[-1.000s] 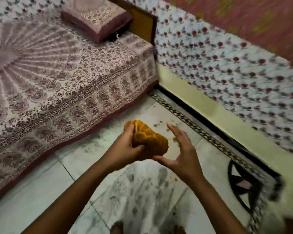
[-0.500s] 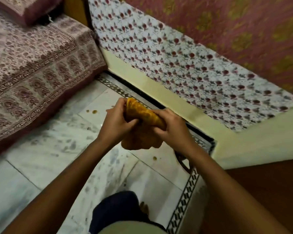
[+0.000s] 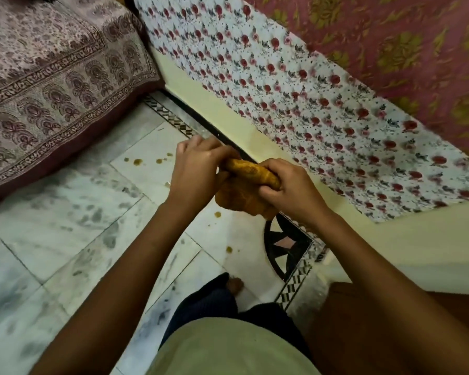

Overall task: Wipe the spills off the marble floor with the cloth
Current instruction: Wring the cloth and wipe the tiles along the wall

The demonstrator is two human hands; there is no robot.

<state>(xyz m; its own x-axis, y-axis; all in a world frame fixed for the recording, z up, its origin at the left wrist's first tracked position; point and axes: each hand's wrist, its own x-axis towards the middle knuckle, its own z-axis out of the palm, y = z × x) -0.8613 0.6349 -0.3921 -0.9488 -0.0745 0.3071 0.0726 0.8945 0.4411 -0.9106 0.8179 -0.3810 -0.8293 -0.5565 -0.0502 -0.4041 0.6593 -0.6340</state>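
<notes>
I hold a bunched yellow-orange cloth (image 3: 244, 190) in the air above the white marble floor (image 3: 92, 220). My left hand (image 3: 195, 171) grips its left end and my right hand (image 3: 290, 190) grips its right end, the top edge rolled tight between them. Brownish spill drops (image 3: 137, 161) lie on the floor to the left of my hands, near the bed. More drops (image 3: 217, 214) sit under the cloth, and one drop (image 3: 229, 249) lies nearer my foot (image 3: 234, 284).
A bed with a patterned maroon cover (image 3: 52, 77) fills the upper left. A second bed with a flowered sheet (image 3: 282, 85) and cream side runs along the right. A black inlay border (image 3: 287, 244) edges the floor. A brown wooden surface (image 3: 390, 334) is at lower right.
My right hand has closed on the cloth, so both hands now grip it. The view has swung right and down, showing more spill drops and my legs.
</notes>
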